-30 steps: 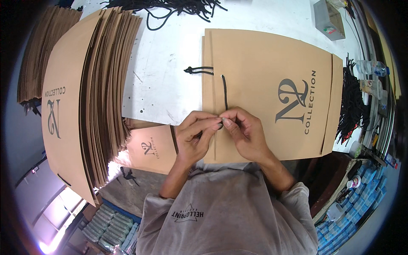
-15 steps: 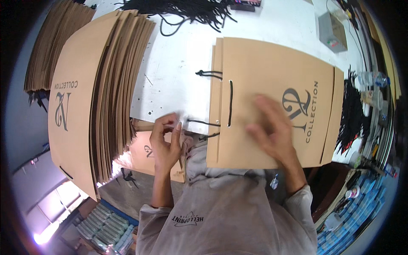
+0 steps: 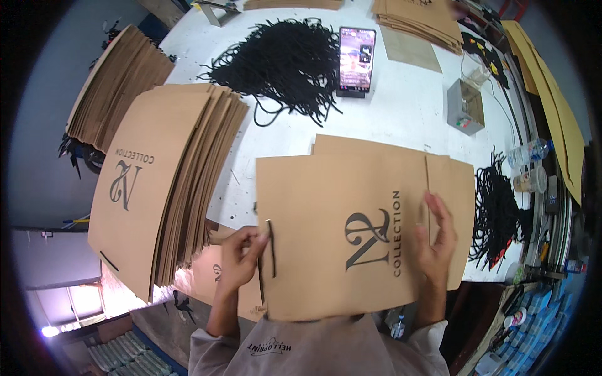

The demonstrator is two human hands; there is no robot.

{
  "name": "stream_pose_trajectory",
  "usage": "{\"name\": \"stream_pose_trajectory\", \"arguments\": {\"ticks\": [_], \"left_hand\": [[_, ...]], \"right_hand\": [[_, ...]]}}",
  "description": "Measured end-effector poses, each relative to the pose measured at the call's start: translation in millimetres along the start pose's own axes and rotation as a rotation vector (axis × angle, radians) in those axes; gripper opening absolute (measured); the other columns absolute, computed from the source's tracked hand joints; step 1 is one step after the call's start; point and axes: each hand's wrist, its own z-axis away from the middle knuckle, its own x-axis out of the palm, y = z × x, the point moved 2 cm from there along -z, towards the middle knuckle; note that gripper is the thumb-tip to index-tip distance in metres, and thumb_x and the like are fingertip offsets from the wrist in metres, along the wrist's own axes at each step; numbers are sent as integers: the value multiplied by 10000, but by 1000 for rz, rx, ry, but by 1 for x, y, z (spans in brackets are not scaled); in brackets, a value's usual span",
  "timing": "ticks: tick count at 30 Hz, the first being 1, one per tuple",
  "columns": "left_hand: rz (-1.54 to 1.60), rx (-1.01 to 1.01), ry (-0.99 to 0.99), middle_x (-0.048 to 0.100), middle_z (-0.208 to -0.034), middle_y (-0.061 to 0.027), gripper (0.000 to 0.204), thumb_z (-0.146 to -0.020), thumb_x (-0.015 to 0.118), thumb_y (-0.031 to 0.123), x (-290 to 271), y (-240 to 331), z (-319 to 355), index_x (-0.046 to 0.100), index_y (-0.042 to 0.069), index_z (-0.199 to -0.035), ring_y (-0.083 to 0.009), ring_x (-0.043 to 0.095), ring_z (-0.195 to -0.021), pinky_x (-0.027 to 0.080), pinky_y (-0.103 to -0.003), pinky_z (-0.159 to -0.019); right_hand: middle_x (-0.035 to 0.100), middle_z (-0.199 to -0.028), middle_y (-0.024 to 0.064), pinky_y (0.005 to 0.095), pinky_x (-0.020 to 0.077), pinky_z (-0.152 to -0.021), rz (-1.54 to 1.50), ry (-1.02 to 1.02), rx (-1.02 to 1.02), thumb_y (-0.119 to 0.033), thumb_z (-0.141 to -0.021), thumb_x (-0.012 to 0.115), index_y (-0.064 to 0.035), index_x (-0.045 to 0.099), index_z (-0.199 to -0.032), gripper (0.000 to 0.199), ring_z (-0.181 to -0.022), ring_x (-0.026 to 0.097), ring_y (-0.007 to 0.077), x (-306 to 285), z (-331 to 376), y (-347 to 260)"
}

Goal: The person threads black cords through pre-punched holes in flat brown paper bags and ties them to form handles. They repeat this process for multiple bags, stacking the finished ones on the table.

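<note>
A flat brown paper bag [image 3: 320, 250] with dark printing lies tilted in front of me, its near edge against my shirt. My left hand [image 3: 241, 257] pinches its left edge, beside the black cord handle [image 3: 272, 250]. At the bag's right end is my right hand [image 3: 437, 244], thumb and fingers apart, slightly blurred near the folded strip. It looks open; whether the palm presses on the bag I cannot tell. Beneath, another brown bag [image 3: 461, 207] sticks out at the back and right.
To the left stand a thick stack of brown bags [image 3: 147, 175] and a second stack [image 3: 113, 94]. A heap of black cords [image 3: 282, 66] lies at the back beside a lit phone [image 3: 356, 62]. At right are more cords [image 3: 495, 213], a grey box [image 3: 465, 106] and a bottle [image 3: 530, 152].
The top bag has moved left and toward me, off the bag beneath. My left hand, previously beside the cords, now grips its edge. My right hand has moved to its right end.
</note>
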Motion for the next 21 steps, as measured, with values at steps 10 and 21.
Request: {"name": "stream_pose_trajectory", "arguments": {"ticks": [10,21], "left_hand": [[-286,765,1252,688,-1038,-99,219,-1082,524,123,-180,141,127,653,-53,-1099,-130,608,-903,484,-260,-827],[-1497,759,1020,764,-1083,-150,143,-913,705,-15,-249,64,140,756,-3,-1046,-286,744,-1009,592,-374,-869]], "right_hand": [[654,-1292,252,421,484,-1050,-226,404,-126,-48,-1029,566,80,525,-1377,374,-1182,656,313,-63,-3,19],[661,-1297,229,388,474,-1037,352,291,233,-251,-1053,615,58,574,-1376,449,-1198,637,316,-129,7,142]]}}
